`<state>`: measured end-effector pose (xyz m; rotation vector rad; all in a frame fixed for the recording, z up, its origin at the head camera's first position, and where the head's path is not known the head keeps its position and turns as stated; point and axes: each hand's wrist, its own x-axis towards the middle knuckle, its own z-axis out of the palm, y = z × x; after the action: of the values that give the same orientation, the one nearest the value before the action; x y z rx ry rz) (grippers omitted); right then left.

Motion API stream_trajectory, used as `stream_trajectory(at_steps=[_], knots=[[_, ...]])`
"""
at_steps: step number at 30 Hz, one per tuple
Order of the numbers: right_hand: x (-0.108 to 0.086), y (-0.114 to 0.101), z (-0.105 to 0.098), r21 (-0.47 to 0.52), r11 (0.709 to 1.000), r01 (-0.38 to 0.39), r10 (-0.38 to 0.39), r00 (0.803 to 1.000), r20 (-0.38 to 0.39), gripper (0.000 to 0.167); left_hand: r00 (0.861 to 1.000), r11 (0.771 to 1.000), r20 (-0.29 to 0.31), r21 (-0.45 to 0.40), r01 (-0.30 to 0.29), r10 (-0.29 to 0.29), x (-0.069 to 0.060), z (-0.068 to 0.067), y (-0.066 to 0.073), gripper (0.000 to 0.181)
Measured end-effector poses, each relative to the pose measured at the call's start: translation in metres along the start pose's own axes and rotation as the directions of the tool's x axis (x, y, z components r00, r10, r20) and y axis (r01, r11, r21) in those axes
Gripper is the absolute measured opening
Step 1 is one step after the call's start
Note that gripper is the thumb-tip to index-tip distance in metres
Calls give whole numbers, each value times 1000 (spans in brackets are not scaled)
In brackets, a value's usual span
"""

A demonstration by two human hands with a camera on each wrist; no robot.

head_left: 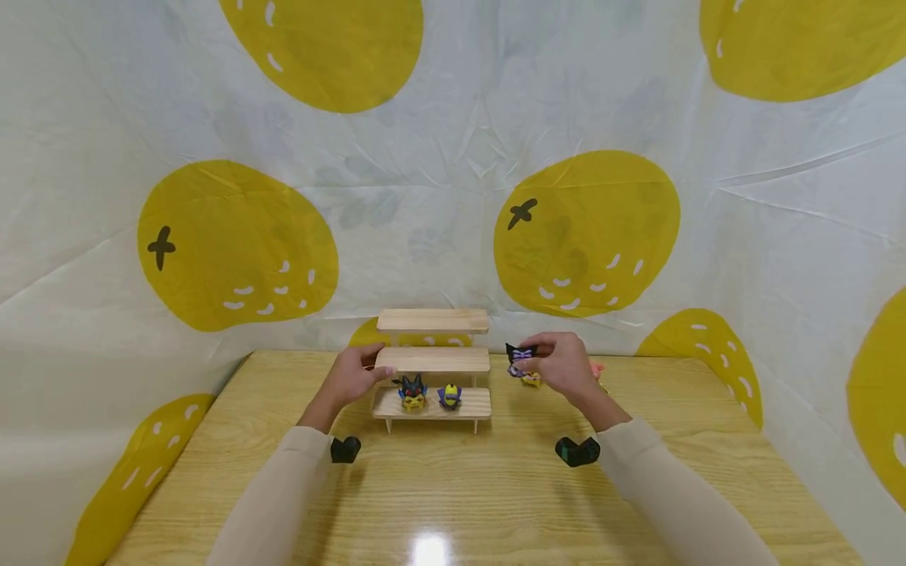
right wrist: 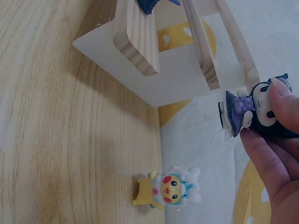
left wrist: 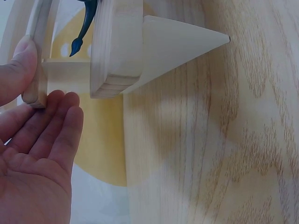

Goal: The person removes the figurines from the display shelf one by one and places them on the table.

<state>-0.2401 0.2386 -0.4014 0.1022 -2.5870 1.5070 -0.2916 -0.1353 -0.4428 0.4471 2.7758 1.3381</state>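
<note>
A three-tier wooden display stand (head_left: 433, 360) is on the table. My left hand (head_left: 357, 373) grips the left end of its middle tier, thumb above and fingers below in the left wrist view. To the right of the stand, my right hand (head_left: 566, 365) pinches a black-and-white figurine (right wrist: 264, 105) in a purple dress, raised above the table. On the bottom tier stand a yellow figurine with a black hood (head_left: 413, 393) and a yellow figurine with a purple cape (head_left: 449, 397). The top and middle tiers hold no figurines.
A yellow figurine with a white hood (right wrist: 170, 189) stands on the wooden table (head_left: 453, 487) below my right hand. Something pink (head_left: 597, 368) is partly hidden behind that hand. A white cloth (head_left: 425, 259) with yellow fruit shapes hangs behind the table.
</note>
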Motion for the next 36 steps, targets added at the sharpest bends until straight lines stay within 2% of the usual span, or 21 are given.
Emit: stream_trajectory(at_steps=[13,29,36], knots=[[-2,8,-6,-34,999,-3,3,1000,-5,24,1000,1000,2,5,12,-12,-1,-1,0,66],[-7,17,-11,-77,997,-11,9,1000,-30,25,1000,1000,-1,1,-3,3,0,0,0,66],[-9,22,-12,-59,998,-1,-2,999,-40,26,1000,1000,5,13,7,-7,0,0,0,66]])
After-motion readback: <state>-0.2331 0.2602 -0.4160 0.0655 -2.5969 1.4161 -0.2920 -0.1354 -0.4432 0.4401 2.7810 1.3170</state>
